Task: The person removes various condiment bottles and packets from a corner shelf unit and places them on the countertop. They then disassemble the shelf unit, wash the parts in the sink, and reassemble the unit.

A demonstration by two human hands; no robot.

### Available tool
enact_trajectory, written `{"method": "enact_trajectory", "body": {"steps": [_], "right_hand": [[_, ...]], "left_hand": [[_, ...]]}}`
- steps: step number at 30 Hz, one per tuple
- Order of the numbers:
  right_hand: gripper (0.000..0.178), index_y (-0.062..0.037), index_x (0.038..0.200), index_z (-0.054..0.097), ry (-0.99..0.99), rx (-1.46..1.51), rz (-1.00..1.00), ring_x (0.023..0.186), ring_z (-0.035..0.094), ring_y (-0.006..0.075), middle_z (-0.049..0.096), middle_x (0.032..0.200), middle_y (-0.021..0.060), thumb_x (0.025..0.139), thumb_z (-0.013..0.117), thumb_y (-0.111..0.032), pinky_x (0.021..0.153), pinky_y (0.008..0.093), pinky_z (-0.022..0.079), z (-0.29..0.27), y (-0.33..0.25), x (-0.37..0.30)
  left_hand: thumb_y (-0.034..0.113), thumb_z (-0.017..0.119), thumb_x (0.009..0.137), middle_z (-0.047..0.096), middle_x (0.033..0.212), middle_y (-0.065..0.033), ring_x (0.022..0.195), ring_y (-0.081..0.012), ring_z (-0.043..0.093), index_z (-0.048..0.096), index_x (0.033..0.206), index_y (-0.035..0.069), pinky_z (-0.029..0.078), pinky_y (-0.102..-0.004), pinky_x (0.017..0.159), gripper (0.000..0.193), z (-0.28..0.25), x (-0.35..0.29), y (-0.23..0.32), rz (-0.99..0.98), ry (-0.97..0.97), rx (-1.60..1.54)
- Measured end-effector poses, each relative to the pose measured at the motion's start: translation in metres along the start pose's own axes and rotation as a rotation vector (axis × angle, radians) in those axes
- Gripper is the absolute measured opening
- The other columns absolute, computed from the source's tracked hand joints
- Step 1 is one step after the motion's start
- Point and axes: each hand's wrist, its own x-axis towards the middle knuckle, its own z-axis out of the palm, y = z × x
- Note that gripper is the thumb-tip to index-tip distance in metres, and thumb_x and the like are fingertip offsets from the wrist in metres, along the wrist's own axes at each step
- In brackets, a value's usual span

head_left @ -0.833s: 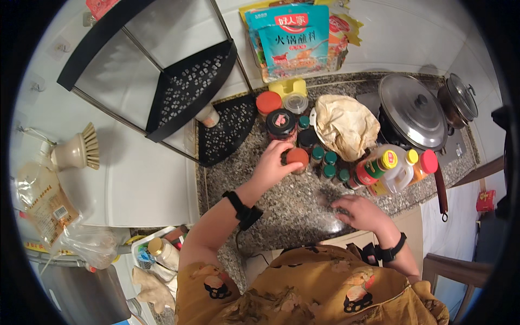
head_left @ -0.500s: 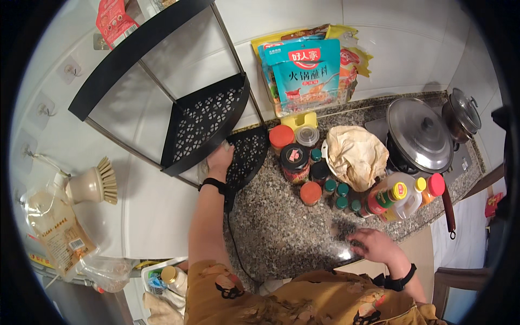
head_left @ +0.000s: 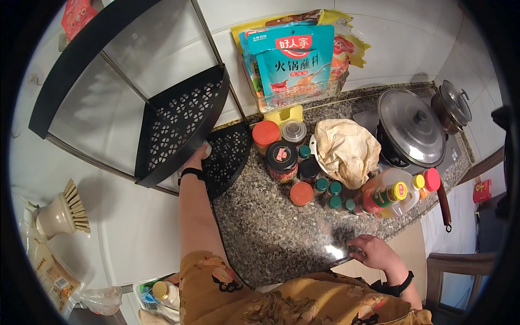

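Observation:
Between the tiers of a black corner shelf rack [head_left: 184, 130], my left hand [head_left: 194, 161] reaches in above the bottom shelf [head_left: 227, 149]. The middle shelf partly covers its curled fingers. A small pale thing [head_left: 207, 150] shows at the fingertips, too little of it to name. My right hand [head_left: 374, 252] hovers at the counter's near edge, fingers loosely bent and apart, holding nothing. Closest to it stand a red-labelled bottle with a yellow cap [head_left: 383, 198] and several green-capped spice jars [head_left: 335, 188].
Jars with orange lids [head_left: 301, 194], a black-lidded jar [head_left: 281, 162] and a cream cloth [head_left: 348, 151] crowd the granite counter [head_left: 265, 233]. Behind stand sauce pouches [head_left: 295, 65] in a clear bin. A lidded wok [head_left: 413, 127] sits at right; a brush [head_left: 59, 214] hangs at left.
The whole view has shifted, so rack and counter items sit farther left. My left hand remains inside the rack, slightly deeper behind the middle shelf. My right hand has barely moved.

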Motion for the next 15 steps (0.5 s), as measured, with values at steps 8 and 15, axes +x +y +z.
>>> {"method": "enact_trajectory", "body": {"steps": [8,15], "right_hand": [[0.031,-0.0082,0.114,0.068,-0.003,-0.021,-0.007,0.093,0.067,0.037,0.069,0.101,0.0161,0.088,0.07,-0.025,0.081,0.045,0.056,0.005,0.0,0.0],[0.031,-0.0091,0.113,0.068,0.043,0.01,-0.116,0.096,0.066,0.0364,0.068,0.102,0.0141,0.084,0.072,-0.02,0.084,0.0448,0.055,0.0,0.003,-0.001]], "left_hand": [[0.046,0.083,0.068,0.057,0.138,-0.0236,0.124,-0.0335,0.058,0.052,0.136,-0.003,0.048,-0.0379,0.104,0.089,0.013,-0.014,0.008,0.238,0.302,0.405],[0.026,0.087,0.063,0.06,0.132,-0.0204,0.123,-0.028,0.059,0.051,0.135,-0.006,0.047,-0.0339,0.102,0.087,-0.046,-0.068,0.032,0.297,-0.021,-0.256]]}}
